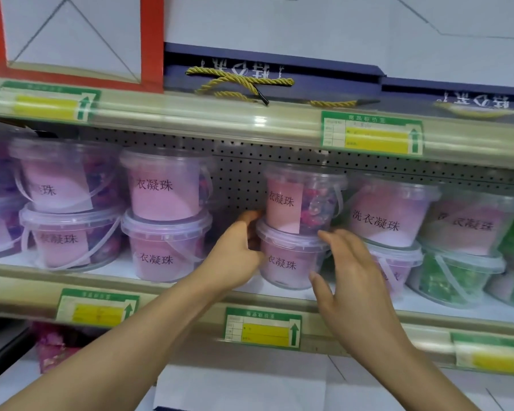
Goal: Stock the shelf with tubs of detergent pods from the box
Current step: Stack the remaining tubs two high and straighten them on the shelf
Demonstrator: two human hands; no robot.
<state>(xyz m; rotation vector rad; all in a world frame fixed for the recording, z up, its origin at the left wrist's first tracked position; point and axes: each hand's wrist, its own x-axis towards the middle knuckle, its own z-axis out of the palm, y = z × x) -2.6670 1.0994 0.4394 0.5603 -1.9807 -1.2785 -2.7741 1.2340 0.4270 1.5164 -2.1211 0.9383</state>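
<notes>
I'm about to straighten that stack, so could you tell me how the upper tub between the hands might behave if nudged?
The upper tub sits on another tub's lid, so it could probably slide or tip. Its clear plastic looks smooth, maybe slippery. It looks filled with pods, so likely fairly weighty.

head view: sitting close before the shelf, at about its height | facing: looking forward and slightly down along both forearms | framing: taking in the upper shelf edge above, probably floor-level stock below | wide lens bending edges | only one view, nothing shared
</notes>
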